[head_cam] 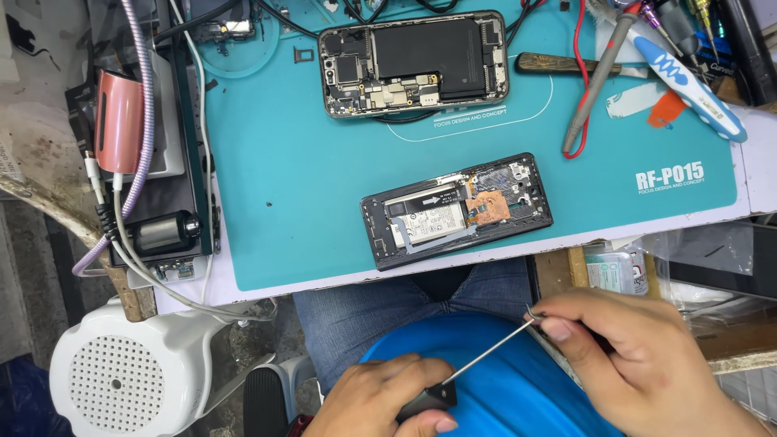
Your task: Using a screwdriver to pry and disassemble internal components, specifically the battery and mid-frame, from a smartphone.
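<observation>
Head view: both hands sit low in the frame, below the near edge of the teal silicone work mat (pixel 307 162) that covers the table, and over a rounded bright blue object (pixel 494 380) resting on the person's denim-clad lap. The left hand (pixel 380 400) is closed around the black handle of a slim metal tweezer-like tool (pixel 486 352), thumb and fingers pinched on its grip. The right hand (pixel 639 356) is curled, its thumb and forefinger closed on the tool's thin tip end near the blue object's upper right edge; whether anything small is caught at that tip cannot be told.

On the mat, just above the hands, lies an opened dark-framed phone with a white-labelled battery and a copper-coloured flex patch (pixel 457 210), tilted slightly. Farther up the mat lies a 2nd opened phone with a large black battery and exposed boards (pixel 413 61). To the upper right of the mat are a wooden-handled tool (pixel 558 65), a red lead with a grey probe (pixel 591 89) and a blue-and-white pen-shaped tool (pixel 688 77). Left of the mat stand a pink cylinder (pixel 117 121) and a white perforated housing (pixel 113 380).

The step in hand looks like readying or adjusting the tool's tip off the mat. The next move would call for 1 hand freeing the tip and carrying it up to the nearer phone with a steady, light touch.
</observation>
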